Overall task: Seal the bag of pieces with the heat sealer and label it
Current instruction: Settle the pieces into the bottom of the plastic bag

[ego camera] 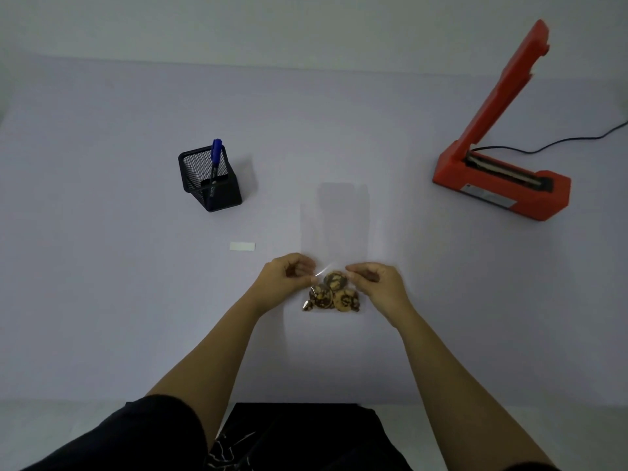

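Observation:
A clear plastic bag [339,229] lies flat on the table in front of me, its open end pointing away. Several brown cookie pieces [331,295] sit in its near end. My left hand [289,275] pinches the bag's left edge just above the pieces, and my right hand [373,280] pinches the right edge at the same height. An orange heat sealer [499,185] stands at the right with its arm raised. A small white label [242,246] lies left of the bag. A blue marker [215,161] stands in a black mesh holder [210,183].
The sealer's black cord [560,141] runs off to the right edge. The table [102,283] is pale grey, with its near edge just above my dark clothing.

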Motion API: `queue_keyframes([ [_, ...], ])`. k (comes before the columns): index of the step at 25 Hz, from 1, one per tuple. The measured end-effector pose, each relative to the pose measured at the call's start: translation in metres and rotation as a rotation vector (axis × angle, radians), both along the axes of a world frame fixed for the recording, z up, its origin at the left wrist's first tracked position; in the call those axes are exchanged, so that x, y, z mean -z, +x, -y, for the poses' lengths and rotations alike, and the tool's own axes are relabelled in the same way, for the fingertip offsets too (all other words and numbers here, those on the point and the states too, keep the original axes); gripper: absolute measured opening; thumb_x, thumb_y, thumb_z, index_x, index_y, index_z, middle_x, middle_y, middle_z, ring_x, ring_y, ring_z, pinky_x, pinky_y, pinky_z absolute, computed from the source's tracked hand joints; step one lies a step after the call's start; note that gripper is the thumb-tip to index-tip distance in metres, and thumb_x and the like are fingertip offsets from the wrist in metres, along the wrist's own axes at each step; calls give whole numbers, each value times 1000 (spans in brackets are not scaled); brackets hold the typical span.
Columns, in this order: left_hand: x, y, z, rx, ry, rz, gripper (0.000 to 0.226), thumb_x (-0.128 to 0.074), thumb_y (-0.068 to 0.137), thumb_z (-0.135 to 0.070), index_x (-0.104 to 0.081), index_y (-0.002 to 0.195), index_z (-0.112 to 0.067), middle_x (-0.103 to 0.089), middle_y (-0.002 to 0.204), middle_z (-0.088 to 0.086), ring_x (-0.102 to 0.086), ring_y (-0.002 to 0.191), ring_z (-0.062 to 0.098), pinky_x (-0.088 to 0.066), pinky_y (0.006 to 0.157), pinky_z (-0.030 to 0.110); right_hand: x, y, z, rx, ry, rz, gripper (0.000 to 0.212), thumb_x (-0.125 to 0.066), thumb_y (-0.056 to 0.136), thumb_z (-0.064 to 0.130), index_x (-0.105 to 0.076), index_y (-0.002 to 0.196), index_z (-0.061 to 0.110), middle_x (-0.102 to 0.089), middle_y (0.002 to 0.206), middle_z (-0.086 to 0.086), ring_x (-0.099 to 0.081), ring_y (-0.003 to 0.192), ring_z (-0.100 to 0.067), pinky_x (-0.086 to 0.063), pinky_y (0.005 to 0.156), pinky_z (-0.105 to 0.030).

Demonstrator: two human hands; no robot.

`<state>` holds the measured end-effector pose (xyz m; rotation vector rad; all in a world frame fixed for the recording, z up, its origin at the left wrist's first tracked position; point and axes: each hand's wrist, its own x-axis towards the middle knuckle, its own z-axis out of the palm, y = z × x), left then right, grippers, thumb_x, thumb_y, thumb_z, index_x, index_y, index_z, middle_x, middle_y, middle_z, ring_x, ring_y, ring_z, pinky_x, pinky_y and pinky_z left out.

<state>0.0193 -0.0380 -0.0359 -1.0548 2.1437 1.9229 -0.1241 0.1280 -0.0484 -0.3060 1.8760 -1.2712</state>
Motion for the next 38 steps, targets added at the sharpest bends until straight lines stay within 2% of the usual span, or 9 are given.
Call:
queue_keyframes([
  [6,-3,-1,-10,-107,-94,46,19,-74,79,-17,-65,95,-17,-68,87,0,-64,81,12,-49,74,16,-6,-2,-8,-112,6,74,35,-74,76,4,-67,105,20,-68,98,0,-64,93,-12,-53,80,-16],
  [10,-3,-3,-15,-113,-155,111,6,-70,81,-21,-65,84,-18,-63,77,-4,-57,71,9,-44,67,18,-11,1,-6,-1,-37,128,31,-71,77,-1,-67,102,17,-66,92,-3,-63,86,-12,-54,78,-17],
  [14,-3,0,-9,-127,-82,109,4,-71,81,-17,-67,81,-16,-59,73,0,-53,67,12,-44,65,20,-8,4,-8,87,-37,220,27,-72,76,-2,-68,97,15,-66,89,-5,-64,86,-14,-55,77,-21],
  [19,-3,4,-9,-214,42,99,6,-71,79,-13,-68,78,-17,-59,71,1,-55,69,15,-47,71,30,-9,8,-7,139,-42,250,25,-70,76,-6,-67,96,10,-68,85,-5,-65,80,-11,-53,66,-13],
  [22,-5,5,-12,-200,113,78,13,-67,81,-14,-68,90,-22,-63,78,2,-61,76,18,-50,77,32,-10,9,-6,131,-45,210,26,-69,76,-7,-68,98,7,-67,80,-5,-66,73,-5,-53,69,-13],
  [28,-6,5,-22,-224,3,133,18,-74,75,-30,-67,83,-15,-70,82,7,-65,72,14,-52,68,25,-15,12,-6,121,-44,197,26,-69,77,-7,-68,91,15,-65,79,-4,-65,75,-7,-53,68,-13],
  [32,-8,3,-24,-187,-72,151,17,-74,75,-15,-61,77,-3,-67,71,4,-59,54,1,-46,53,11,-17,14,-6,77,15,172,29,-70,76,-3,-67,100,12,-63,80,-4,-63,80,-14,-52,69,-16],
  [35,-10,1,-24,-205,-5,106,19,-73,70,-3,-59,80,-9,-69,86,13,-65,72,15,-50,59,18,-21,17,-3,-21,89,85,37,-79,72,14,-64,106,15,-65,85,-4,-64,84,-14,-51,74,-21],
  [38,-10,0,-24,-164,38,62,27,-74,73,-3,-56,89,-17,-70,90,11,-67,82,20,-50,65,21,-23,21,4,-76,159,-32,43,-84,67,24,-63,104,17,-62,81,0,-60,75,-7,-46,59,-6],
])
